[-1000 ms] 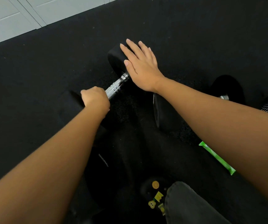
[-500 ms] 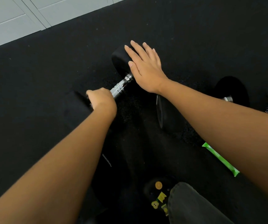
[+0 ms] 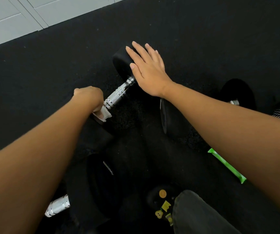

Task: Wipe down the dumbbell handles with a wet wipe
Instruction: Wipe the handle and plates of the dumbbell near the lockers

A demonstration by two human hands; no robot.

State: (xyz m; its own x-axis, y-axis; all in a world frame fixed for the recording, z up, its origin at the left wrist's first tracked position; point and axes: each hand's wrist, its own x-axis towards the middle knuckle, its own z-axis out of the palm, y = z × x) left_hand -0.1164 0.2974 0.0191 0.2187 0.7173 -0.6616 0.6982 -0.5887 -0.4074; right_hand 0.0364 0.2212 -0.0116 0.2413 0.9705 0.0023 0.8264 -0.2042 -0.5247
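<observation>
Left hand (image 3: pixel 88 97) grips the wet wipe (image 3: pixel 103 114) round the handle (image 3: pixel 117 96); right hand (image 3: pixel 146 70), fingers straight, pins the far head (image 3: pixel 120 65). Best to twist while sliding.

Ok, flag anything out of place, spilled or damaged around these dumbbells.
Nothing stands out. The left hand grips the wet wipe round the dumbbell handle, the right hand rests flat on its far head, and the green wipe pack lies on the floor.

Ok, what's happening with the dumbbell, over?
Left hand grips wipe round chrome handle. Right hand flat on far weight head. Nothing in the way.
</observation>
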